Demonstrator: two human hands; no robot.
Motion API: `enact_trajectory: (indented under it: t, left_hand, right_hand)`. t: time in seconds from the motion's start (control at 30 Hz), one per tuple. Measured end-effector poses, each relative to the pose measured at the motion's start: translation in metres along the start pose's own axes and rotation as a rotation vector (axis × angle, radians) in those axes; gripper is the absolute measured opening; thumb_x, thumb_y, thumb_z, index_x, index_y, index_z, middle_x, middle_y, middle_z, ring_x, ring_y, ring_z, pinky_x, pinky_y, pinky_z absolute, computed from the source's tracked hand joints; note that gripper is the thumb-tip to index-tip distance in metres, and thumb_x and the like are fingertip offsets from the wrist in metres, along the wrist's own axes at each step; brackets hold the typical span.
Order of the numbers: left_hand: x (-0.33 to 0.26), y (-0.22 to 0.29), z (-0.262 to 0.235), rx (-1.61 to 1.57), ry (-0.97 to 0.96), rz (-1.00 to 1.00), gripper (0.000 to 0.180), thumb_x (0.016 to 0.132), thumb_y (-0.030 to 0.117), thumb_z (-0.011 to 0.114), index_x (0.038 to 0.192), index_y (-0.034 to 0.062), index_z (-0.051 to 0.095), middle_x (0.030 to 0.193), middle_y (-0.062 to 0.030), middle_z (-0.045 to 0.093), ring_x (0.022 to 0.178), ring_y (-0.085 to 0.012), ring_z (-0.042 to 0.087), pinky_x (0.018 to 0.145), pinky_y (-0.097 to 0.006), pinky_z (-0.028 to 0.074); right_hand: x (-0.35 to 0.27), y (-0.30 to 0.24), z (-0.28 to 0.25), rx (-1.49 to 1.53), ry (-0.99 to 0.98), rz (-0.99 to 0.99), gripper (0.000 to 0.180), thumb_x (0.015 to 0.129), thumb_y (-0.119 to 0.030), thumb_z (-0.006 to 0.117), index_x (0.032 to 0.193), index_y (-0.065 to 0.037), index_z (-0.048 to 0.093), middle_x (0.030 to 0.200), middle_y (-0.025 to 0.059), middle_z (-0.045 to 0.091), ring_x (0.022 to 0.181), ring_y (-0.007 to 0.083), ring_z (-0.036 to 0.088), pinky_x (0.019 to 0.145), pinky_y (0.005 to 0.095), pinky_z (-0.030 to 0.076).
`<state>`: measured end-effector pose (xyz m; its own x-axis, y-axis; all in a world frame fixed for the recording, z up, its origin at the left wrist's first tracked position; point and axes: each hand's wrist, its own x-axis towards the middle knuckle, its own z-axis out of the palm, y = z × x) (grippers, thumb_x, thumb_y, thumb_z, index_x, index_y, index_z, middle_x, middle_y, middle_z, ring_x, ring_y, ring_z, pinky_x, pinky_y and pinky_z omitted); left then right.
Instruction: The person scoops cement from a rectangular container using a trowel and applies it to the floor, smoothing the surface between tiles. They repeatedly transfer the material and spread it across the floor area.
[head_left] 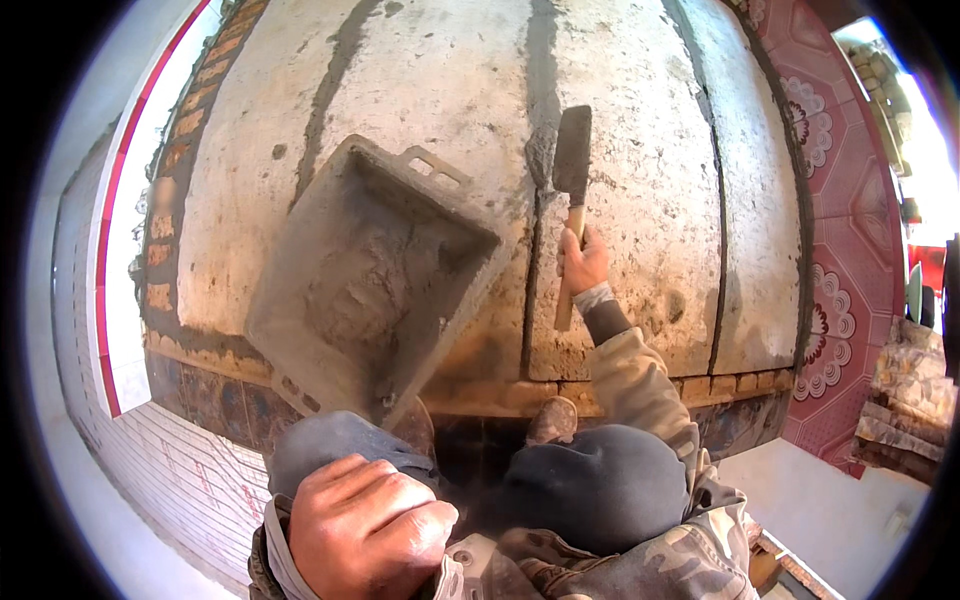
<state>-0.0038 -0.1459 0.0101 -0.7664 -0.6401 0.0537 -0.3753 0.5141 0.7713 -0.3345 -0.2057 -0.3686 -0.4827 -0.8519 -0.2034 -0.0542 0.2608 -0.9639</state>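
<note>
My right hand (588, 262) is closed round the wooden handle of a bricklayer's trowel (573, 158). Its long, flat grey blade points away from me, beside a mortar-filled joint (541, 95) between two pale slabs. Below the blade, some wet mortar clings to the joint's edge. To the left, a grey mortar tub (470, 225) with slotted handles rests at an angle on the slabs, holding wet mortar (365, 285). My left hand (370, 525) is a loose fist by my left knee, with nothing showing from its fingers.
Pale concrete slabs (640, 250) form the raised surface ahead, with other dark joints running away from me. Exposed bricks (160, 250) line its left edge. Red patterned tiles (830, 250) stand along the right, near a stack of patterned material (905, 400). My shoes (552, 420) are at the front edge.
</note>
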Motion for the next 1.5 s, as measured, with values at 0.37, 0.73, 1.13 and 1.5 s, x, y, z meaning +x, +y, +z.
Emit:
enact_trajectory:
  t: [0.37,0.73,1.13,1.5]
  left_hand:
    - [0.024,-0.005,0.004,-0.029,-0.108,0.011,0.023,0.069,0.003,0.076,0.09,0.0047,0.067,0.075,-0.0065,0.065,0.06,-0.0235,0.062,0.054,-0.035,0.045]
    - [0.021,-0.004,0.004,-0.028,-0.09,-0.004,0.021,0.069,0.002,0.075,0.088,0.0041,0.067,0.074,-0.0073,0.065,0.06,-0.0233,0.062,0.054,-0.034,0.045]
    - [0.004,-0.007,0.007,0.063,-0.033,0.083,0.025,0.061,-0.004,0.076,0.082,0.0048,0.065,0.071,-0.0064,0.064,0.058,-0.0242,0.061,0.052,-0.035,0.044]
    - [-0.003,-0.022,0.012,-0.007,0.008,0.171,0.02,0.063,0.002,0.074,0.082,0.0045,0.069,0.075,-0.0038,0.063,0.059,-0.02,0.058,0.051,-0.032,0.04]
  right_hand:
    - [0.127,-0.017,-0.082,-0.433,0.047,0.139,0.056,0.096,-0.05,0.061,0.08,0.002,0.067,0.061,0.0112,0.062,0.048,0.0208,0.059,0.048,0.0382,0.048]
    - [0.053,-0.002,-0.104,-0.771,-0.316,0.102,0.055,0.098,-0.05,0.055,0.084,0.002,0.066,0.073,0.0225,0.064,0.065,0.0318,0.06,0.068,0.0465,0.05]
    - [-0.104,-0.028,-0.075,0.365,-0.313,0.645,0.031,0.1,-0.036,0.062,0.088,-0.007,0.059,0.064,0.0004,0.053,0.048,0.0106,0.047,0.044,0.0281,0.04]
    - [-0.113,-0.023,-0.04,-0.044,0.038,0.081,0.016,0.099,-0.014,0.056,0.107,-0.001,0.06,0.07,-0.0013,0.056,0.052,0.0081,0.049,0.044,0.0275,0.041]
